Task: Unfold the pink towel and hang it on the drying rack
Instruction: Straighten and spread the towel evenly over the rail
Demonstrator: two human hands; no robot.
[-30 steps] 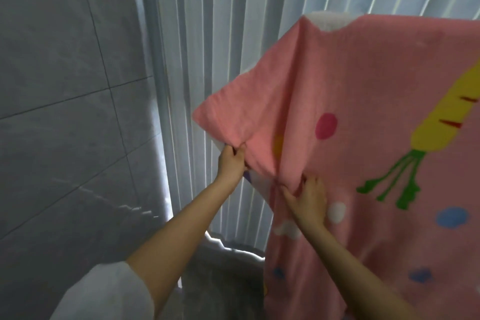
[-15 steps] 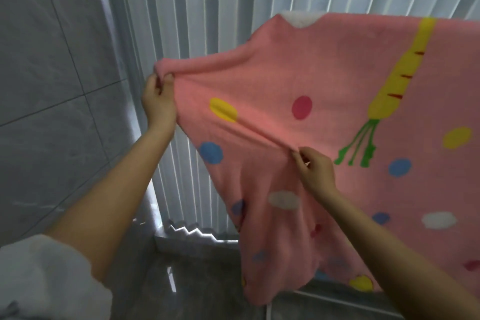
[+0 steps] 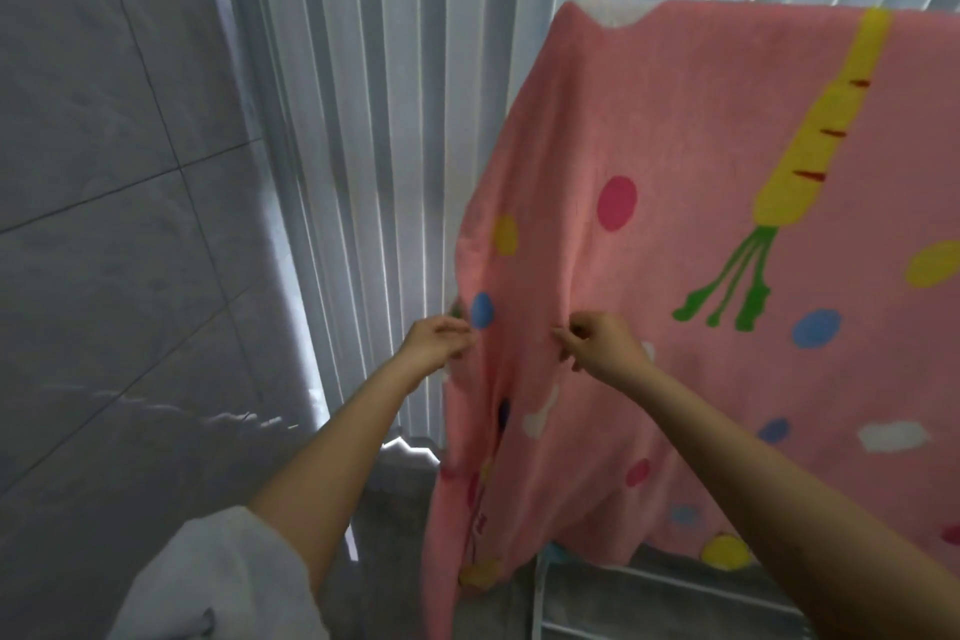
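The pink towel (image 3: 675, 234), printed with a yellow carrot and coloured dots, hangs spread over the top of the drying rack. Only the rack's white lower bars (image 3: 537, 592) show beneath the cloth; its top is hidden under the towel. My left hand (image 3: 439, 340) pinches the towel's left edge beside a blue dot. My right hand (image 3: 602, 346) pinches the cloth a little to the right, at the same height. Between the two hands the fabric falls in loose vertical folds.
White vertical blinds (image 3: 389, 146) hang right behind the towel. A grey tiled wall (image 3: 114, 224) closes off the left side. Grey floor (image 3: 395, 525) shows below, between my left arm and the towel's hem.
My left hand has brought the towel's left edge down from up at the left to level with my right hand. The towel now hangs straight instead of stretched out sideways.
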